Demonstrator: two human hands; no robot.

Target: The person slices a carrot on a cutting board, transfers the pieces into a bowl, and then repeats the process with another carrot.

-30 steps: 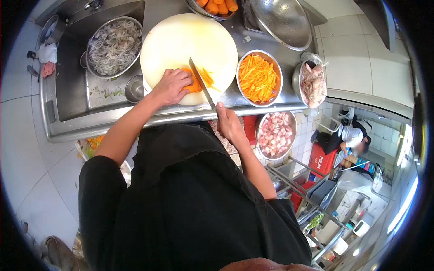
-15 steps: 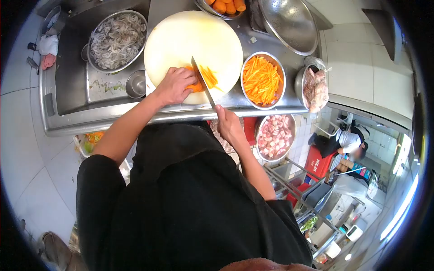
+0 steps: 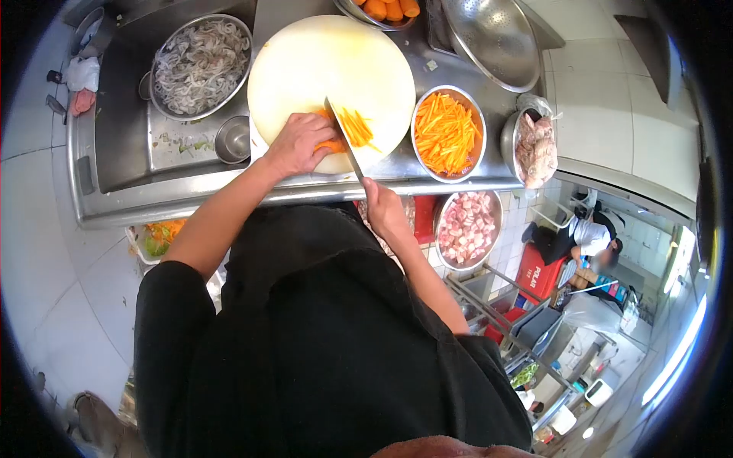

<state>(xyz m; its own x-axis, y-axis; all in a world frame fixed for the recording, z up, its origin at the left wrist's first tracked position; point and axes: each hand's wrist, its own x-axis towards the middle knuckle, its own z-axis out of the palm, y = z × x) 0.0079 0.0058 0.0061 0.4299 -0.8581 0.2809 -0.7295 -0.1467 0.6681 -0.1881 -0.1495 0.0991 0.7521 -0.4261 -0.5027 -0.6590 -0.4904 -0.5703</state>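
Note:
On the round pale cutting board (image 3: 332, 61), my left hand (image 3: 301, 143) presses down with curled fingers on sliced carrot (image 3: 330, 144), most of which its fingers cover. My right hand (image 3: 386, 210) is wrapped round the handle of a kitchen knife (image 3: 348, 145). The blade lies against the cut side of the carrot, right beside my left fingertips. Thin carrot strips (image 3: 357, 128) rest on the board to the right of the blade. Further right stands a steel colander (image 3: 482, 141) heaped with carrot strips (image 3: 446, 131).
Whole carrots fill a bowl (image 3: 359, 15) behind the board, near a large empty colander (image 3: 492, 38). In the sink at left sit a bowl of pale strips (image 3: 202, 69) and a small steel pot (image 3: 233, 140). Diced meat (image 3: 467, 227) is below the counter edge. A person (image 3: 588, 237) is at right.
The strips to the right of the blade have become more, and less carrot shows under my left hand. The view has shifted slightly. Both hands keep their grips.

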